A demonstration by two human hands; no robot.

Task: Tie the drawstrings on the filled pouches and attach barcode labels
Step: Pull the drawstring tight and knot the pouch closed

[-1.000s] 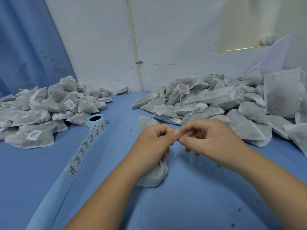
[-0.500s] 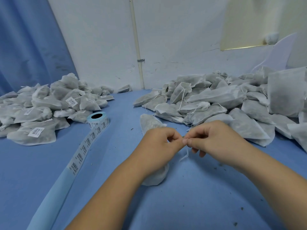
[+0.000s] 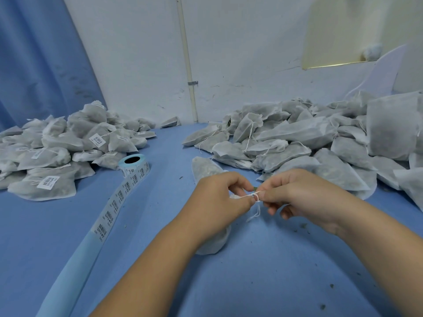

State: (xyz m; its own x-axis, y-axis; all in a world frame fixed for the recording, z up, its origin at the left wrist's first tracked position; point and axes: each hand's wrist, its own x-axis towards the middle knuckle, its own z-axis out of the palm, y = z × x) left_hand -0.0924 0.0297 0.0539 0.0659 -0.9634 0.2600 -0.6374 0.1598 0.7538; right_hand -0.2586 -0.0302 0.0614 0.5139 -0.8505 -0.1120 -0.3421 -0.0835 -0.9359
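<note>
blue table is running to a white wall far off, blue curtain hanging at left. two pouch heaps are lying on it: labelled pile left, unlabelled pile right; too many to count. one label roll is trailing its strip nearward. one pouch is lying under the hands; left hand and right hand are both pinching its drawstring.
</note>
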